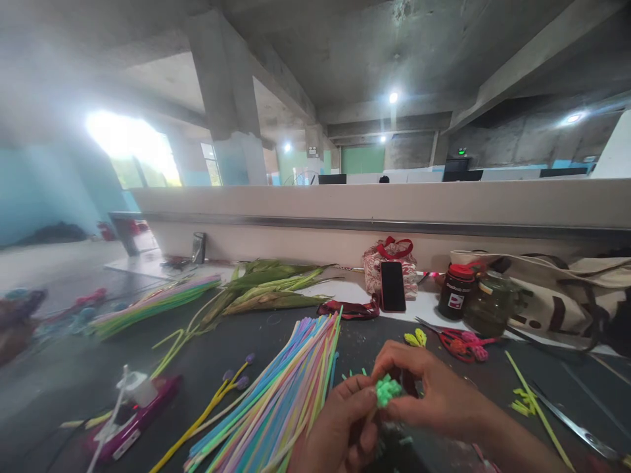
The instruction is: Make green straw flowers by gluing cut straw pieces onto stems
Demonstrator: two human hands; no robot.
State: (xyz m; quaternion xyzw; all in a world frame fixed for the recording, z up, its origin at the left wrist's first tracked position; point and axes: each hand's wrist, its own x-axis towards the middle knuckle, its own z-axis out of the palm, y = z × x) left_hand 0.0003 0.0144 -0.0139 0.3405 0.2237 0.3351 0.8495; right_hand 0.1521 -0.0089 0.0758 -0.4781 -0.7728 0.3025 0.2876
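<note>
Near the front edge of the table, a small bright green cluster [388,390] of short folded or knotted pieces sits between my two hands. My left hand [351,417] has its thumb and fingers pinched at the cluster's left side. From the right, my right hand [434,391] curls around it, with fingertips above and the thumb below. Under the hands, small green bits show in part. A big bundle of long pastel straws [280,387] lies just left of my left hand. Behind my right hand rests a yellow folded piece [415,337].
A purple power strip [140,420], yellow stems with purple tips [217,404] and corn husks [266,286] lie left. Behind stand a phone [393,287], a dark red-lidded jar [454,295], a glass jar [489,305] and a canvas bag [557,295]. Scissors [574,424] lie right.
</note>
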